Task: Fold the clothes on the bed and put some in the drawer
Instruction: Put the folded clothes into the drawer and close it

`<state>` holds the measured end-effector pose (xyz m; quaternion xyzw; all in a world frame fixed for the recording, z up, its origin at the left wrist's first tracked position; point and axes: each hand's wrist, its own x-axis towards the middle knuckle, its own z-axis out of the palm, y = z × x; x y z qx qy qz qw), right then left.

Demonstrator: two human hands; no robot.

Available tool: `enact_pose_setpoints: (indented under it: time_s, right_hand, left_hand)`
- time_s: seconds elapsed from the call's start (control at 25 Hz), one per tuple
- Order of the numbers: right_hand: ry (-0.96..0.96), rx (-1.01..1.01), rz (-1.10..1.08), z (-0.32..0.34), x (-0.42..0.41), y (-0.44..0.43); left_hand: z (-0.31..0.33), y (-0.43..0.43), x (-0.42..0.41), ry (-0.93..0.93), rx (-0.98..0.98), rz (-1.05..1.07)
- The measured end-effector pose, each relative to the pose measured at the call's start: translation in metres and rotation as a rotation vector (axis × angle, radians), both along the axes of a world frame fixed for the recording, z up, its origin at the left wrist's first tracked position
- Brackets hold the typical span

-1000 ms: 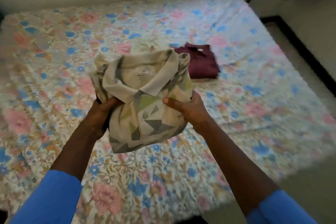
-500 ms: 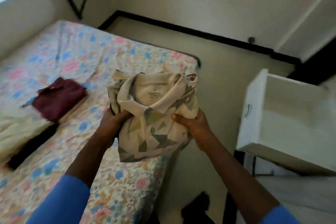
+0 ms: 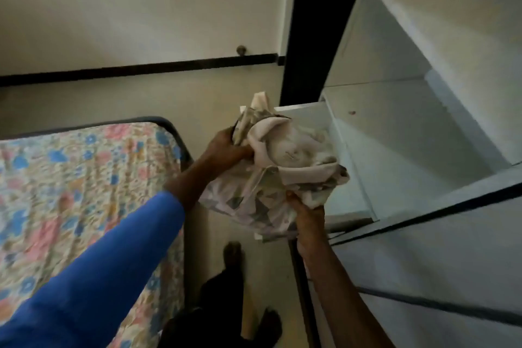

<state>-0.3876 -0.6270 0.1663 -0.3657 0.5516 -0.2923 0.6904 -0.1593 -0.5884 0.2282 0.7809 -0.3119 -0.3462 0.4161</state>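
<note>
A folded beige shirt point(image 3: 285, 175) with a grey and green triangle print is held in the air between both hands. My left hand point(image 3: 226, 147) grips its far left side near the collar. My right hand point(image 3: 306, 212) grips its near lower edge. The shirt hangs over the front rim of the open white drawer point(image 3: 395, 144), whose inside looks bare. The bed point(image 3: 70, 192) with its floral sheet lies to the left, and no clothes show on the visible part.
A black vertical post point(image 3: 313, 22) of the cabinet frame stands behind the drawer. A white shelf surface point(image 3: 440, 257) lies below right. My feet point(image 3: 234, 257) are on the pale floor between the bed's dark frame and the cabinet. A wall with black skirting runs behind.
I have turned right from the bed to the cabinet. Both hands carried the shirt from above the bed's corner to the drawer's front rim. The maroon folded garment has left the view.
</note>
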Motion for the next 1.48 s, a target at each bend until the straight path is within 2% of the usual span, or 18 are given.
enact_pose_setpoints:
  time_s: [0.12, 0.24, 0.4, 0.48, 0.6, 0.68, 0.76, 0.8, 0.88, 0.96, 1.04, 1.08, 1.16, 1.24, 1.32, 1.48]
  right_hand:
    - [0.021, 0.193, -0.127, -0.040, 0.006, -0.048]
    - [0.024, 0.383, -0.177, -0.086, 0.024, -0.088]
    - [0.048, 0.556, -0.164, -0.133, 0.052, -0.115]
    - [0.034, 0.649, -0.229, -0.163, 0.059, -0.123]
    - [0.017, 0.754, -0.332, -0.183, 0.070, -0.131]
    - [0.099, 0.780, -0.266, -0.181, 0.075, -0.138]
    - [0.245, 0.771, -0.166, -0.165, 0.080, -0.146]
    - [0.303, 0.714, -0.154, -0.155, 0.083, -0.148]
    - [0.512, 0.452, -0.150, -0.134, 0.095, -0.144]
    - [0.786, -0.066, 0.038, -0.107, 0.114, -0.128]
    - [0.915, -0.772, 0.449, -0.096, 0.129, -0.106]
    - [0.870, -1.035, 0.687, -0.098, 0.135, -0.096]
    - [0.752, -1.406, 1.191, -0.110, 0.136, -0.079]
    - [0.870, -1.606, 1.669, -0.115, 0.133, -0.069]
    - [1.087, -1.603, 1.958, -0.111, 0.133, -0.067]
    - [1.328, -1.745, 2.077, -0.107, 0.130, -0.066]
  left_hand:
    - [-0.029, -0.115, 0.006, -0.118, 0.109, -0.233]
    - [-0.085, -0.221, 0.010, -0.196, 0.234, -0.482]
    - [-0.176, -0.302, 0.004, -0.296, 0.425, -0.704]
    - [-0.220, -0.316, 0.002, -0.348, 0.501, -0.744]
    - [-0.260, -0.318, 0.012, -0.321, 0.559, -0.817]
    - [-0.260, -0.315, 0.022, -0.276, 0.550, -0.866]
    - [-0.237, -0.304, 0.032, -0.240, 0.454, -0.827]
    - [-0.220, -0.293, 0.039, -0.216, 0.359, -0.774]
    - [-0.186, -0.254, 0.054, -0.281, 0.135, -0.653]
    - [-0.163, -0.198, 0.069, -0.408, 0.017, -0.483]
    - [-0.157, -0.142, 0.081, -0.395, 0.079, -0.274]
    - [-0.157, -0.117, 0.086, -0.320, 0.161, -0.186]
    - [-0.160, -0.083, 0.089, -0.003, 0.316, -0.105]
    - [-0.155, -0.069, 0.084, 0.324, 0.352, -0.135]
    - [-0.149, -0.070, 0.077, 0.411, 0.320, -0.189]
    - [-0.143, -0.079, 0.063, 0.455, 0.286, -0.126]
